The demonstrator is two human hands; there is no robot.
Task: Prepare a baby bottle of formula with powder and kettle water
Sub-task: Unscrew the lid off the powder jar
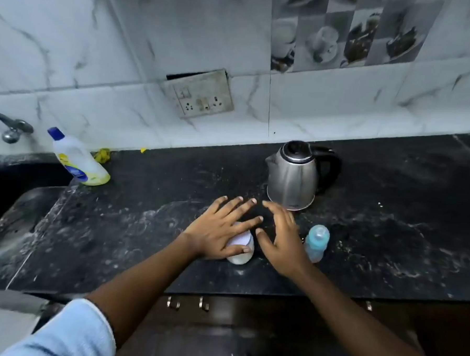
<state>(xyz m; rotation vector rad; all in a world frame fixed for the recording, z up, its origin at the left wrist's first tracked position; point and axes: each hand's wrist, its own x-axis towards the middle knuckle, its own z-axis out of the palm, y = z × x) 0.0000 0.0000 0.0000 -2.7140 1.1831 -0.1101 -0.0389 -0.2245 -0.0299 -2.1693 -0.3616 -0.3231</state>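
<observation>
Your left hand (pixel 220 231) is splayed flat over the powder jar (pixel 239 257), probably touching. Right hand (pixel 282 243) is open and empty, between the jar and the upright bottle (pixel 316 243).

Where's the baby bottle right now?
In the head view, the baby bottle stands on the black counter, just right of the right hand and in front of the kettle.

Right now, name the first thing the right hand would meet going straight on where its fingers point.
Probably the kettle: the right hand points away and slightly left, toward its near left flank. Height unclear; it might graze past.
</observation>
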